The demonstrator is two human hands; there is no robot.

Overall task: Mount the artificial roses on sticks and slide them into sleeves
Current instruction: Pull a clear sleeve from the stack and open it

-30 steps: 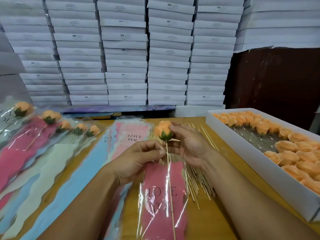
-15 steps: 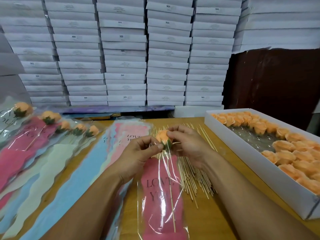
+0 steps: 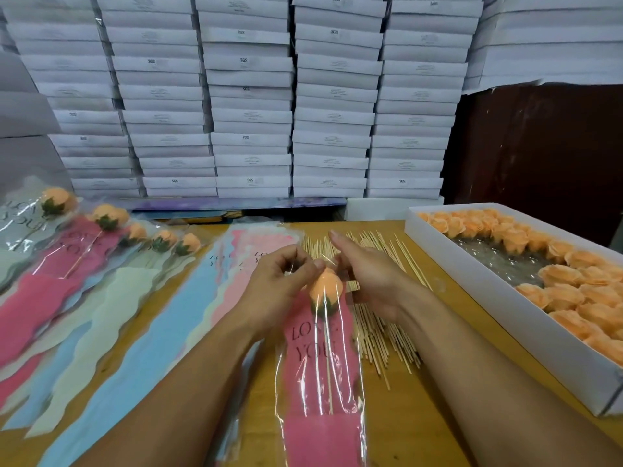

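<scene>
Finished sleeved roses (image 3: 101, 217) lie fanned at the far left of the bench (image 3: 448, 392), heads away from the person. Beside them spread the empty sleeves (image 3: 161, 332), overlapping one another; a careless sweep of the forearm could, in all likelihood, drag them out of order. At centre, the left hand (image 3: 276, 288) pinches the clear film at the mouth of the pink sleeve (image 3: 320, 382), thumb against curled fingers. The orange rose (image 3: 326, 287) sits just inside that mouth, its stick (image 3: 328, 372) running down through the sleeve. The film is thin: a grip that slips would probably let the mouth collapse around the petals, crushing them, and a skewed stick might pierce the side. The right hand (image 3: 367, 281) rests against the sleeve's other edge, forefinger extended; whether it pinches film cannot be told. Under it lie the loose sticks (image 3: 381, 335), easily scattered. At far right, the white box (image 3: 472, 281) holds unmounted roses (image 3: 559, 291).
</scene>
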